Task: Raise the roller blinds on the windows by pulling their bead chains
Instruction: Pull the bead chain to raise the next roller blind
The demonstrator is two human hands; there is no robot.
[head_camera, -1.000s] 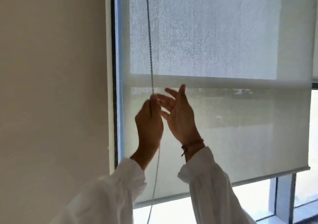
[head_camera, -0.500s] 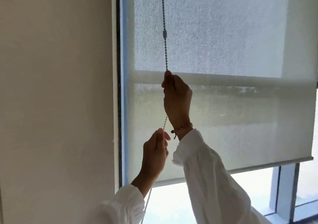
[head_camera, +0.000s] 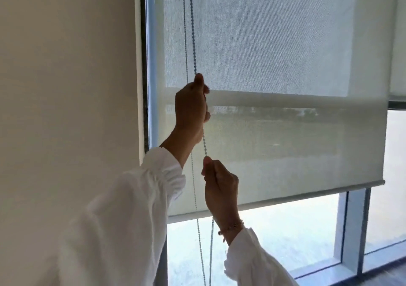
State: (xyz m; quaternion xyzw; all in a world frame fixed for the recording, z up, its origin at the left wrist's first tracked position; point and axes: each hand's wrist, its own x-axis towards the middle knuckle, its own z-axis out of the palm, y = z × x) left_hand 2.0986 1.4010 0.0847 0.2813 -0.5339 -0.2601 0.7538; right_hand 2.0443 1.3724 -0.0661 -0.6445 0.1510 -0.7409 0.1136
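Observation:
A pale grey roller blind [head_camera: 285, 143] covers most of the window, its bottom bar [head_camera: 307, 194] hanging above a strip of bare glass. The bead chain [head_camera: 191, 33] runs down the blind's left side in two strands. My left hand [head_camera: 190, 107] is the upper one, fist closed around the right strand. Just below, my right hand [head_camera: 220, 184] pinches the same strand between thumb and fingers. The chain carries on down past both hands to the frame's lower edge. Both arms wear white sleeves.
A cream wall [head_camera: 66, 88] fills the left side, right beside the window frame [head_camera: 144, 66]. A neighbouring window [head_camera: 395, 165] shows at the right behind a vertical mullion [head_camera: 351, 230]. A bracelet [head_camera: 231, 227] sits on my right wrist.
The hands have swapped places: my left hand rose from low on the chain to the top grip, while my right hand came down with the chain. The blind's bottom bar sits slightly higher.

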